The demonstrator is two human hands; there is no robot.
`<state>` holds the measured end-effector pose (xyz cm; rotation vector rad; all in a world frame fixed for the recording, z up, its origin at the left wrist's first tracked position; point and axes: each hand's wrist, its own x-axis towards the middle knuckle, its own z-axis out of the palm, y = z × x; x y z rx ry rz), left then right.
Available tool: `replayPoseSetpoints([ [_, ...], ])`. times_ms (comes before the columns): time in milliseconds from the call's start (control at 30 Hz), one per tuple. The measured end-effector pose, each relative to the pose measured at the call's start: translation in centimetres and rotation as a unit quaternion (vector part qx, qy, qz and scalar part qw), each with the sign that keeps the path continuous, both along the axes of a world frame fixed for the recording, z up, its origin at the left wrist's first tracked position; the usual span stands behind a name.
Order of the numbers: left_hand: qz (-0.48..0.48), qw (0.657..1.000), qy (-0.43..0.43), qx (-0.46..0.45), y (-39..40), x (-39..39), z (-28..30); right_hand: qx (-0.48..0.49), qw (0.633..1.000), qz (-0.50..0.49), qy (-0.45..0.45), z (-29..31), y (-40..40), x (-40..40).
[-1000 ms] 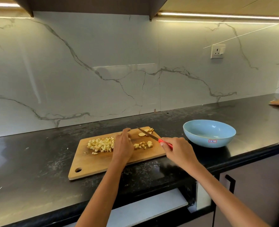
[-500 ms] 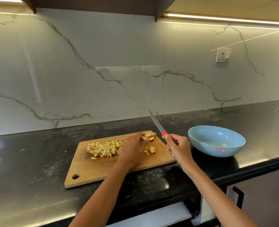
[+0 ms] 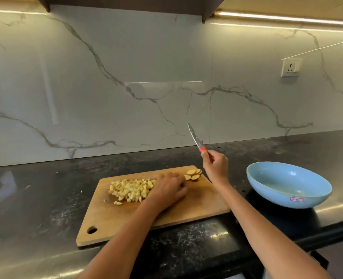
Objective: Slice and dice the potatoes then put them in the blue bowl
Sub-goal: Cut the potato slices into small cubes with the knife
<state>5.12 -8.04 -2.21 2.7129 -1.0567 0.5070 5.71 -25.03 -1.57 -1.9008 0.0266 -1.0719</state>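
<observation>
With the knife [image 3: 195, 137] gripped by the right hand [image 3: 216, 166] and raised, blade up, diced potatoes [image 3: 131, 190] are gathered on the cutting board [image 3: 186, 210] under the curled left hand [image 3: 169, 190], the uncut slices [image 3: 193, 174] seemingly awaiting dicing, while the blue bowl [image 3: 287, 186] is seen empty.
</observation>
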Motion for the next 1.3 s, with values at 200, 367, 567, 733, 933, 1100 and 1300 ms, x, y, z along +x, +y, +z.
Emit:
replayPoseSetpoints([
  [200,0.202,0.978,-0.032,-0.031,4.0,1.7,1.1,0.011,1.000,0.002,-0.002,-0.1,-0.1,0.2],
  [367,0.221,0.964,0.012,-0.149,5.1,1.8,1.4,0.010,1.000,0.005,0.008,-0.4,-0.1,0.0],
  [567,0.209,0.954,-0.050,-0.211,3.9,0.8,1.8,0.000,0.999,-0.003,0.034,-0.5,-0.2,-0.1],
  [733,0.087,0.962,-0.029,-0.257,0.7,1.2,1.2,-0.044,0.998,-0.016,0.038,-0.5,-0.1,-0.2],
  [933,0.080,0.979,0.130,-0.138,-3.8,1.3,0.1,-0.032,0.998,-0.032,0.035,-0.5,-0.4,0.3],
  [1100,0.106,0.979,0.138,-0.106,-4.3,2.0,0.2,-0.045,0.998,-0.028,0.045,-0.5,-0.2,0.2],
  [1300,0.127,0.984,0.087,-0.090,-3.8,1.6,0.7,-0.039,0.997,-0.036,0.048,-0.4,-0.3,0.0],
])
